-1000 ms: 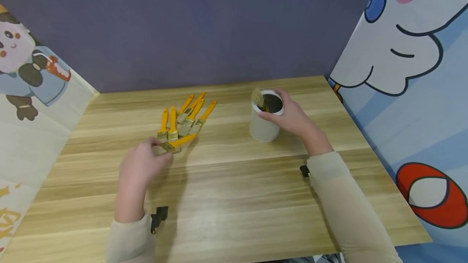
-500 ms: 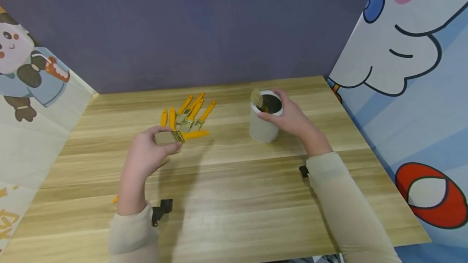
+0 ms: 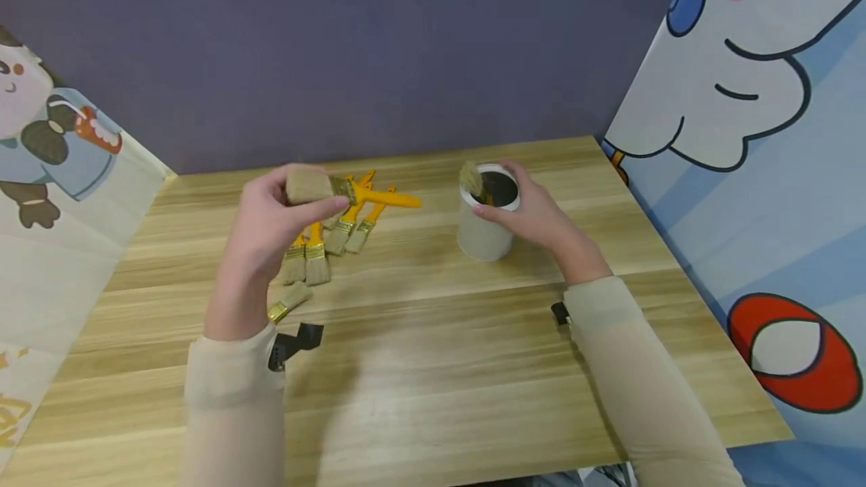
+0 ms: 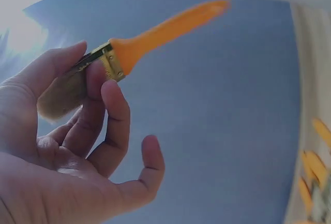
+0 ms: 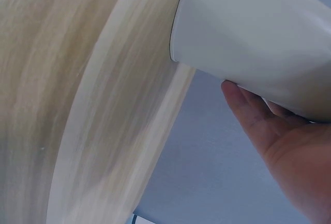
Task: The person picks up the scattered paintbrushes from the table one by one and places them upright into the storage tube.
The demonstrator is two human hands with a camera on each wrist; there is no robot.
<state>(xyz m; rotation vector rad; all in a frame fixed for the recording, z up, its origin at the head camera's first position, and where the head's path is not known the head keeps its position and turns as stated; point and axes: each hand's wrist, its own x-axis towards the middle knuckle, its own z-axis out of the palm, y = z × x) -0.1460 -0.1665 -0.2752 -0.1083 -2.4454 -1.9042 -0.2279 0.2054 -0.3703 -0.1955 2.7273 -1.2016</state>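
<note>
My left hand (image 3: 264, 224) pinches a paintbrush (image 3: 386, 198) by its metal band, above the tabletop. Its pale bristles lie toward the palm, and the yellow-orange handle points right, toward the canister. The left wrist view shows the thumb and fingers on the brush's band (image 4: 115, 63). On the right, my right hand (image 3: 541, 216) holds a white cylindrical canister (image 3: 483, 237) around its rim; the canister stands upright. Inside it another paintbrush (image 3: 471, 179) has its bristles up, leaning on the left rim. From the right wrist, fingers (image 5: 243, 102) show against the canister's side.
Several more yellow-handled paintbrushes (image 3: 316, 265) lie in a loose group behind and below my left hand. One brush (image 3: 292, 299) lies nearer, partly hidden by the wrist. A dark panel (image 3: 379, 58) rises behind the wooden table (image 3: 433, 367), with printed panels at both sides.
My left hand has lifted the paintbrush off the group, moving up and to the right with it. The right hand has stayed on the canister.
</note>
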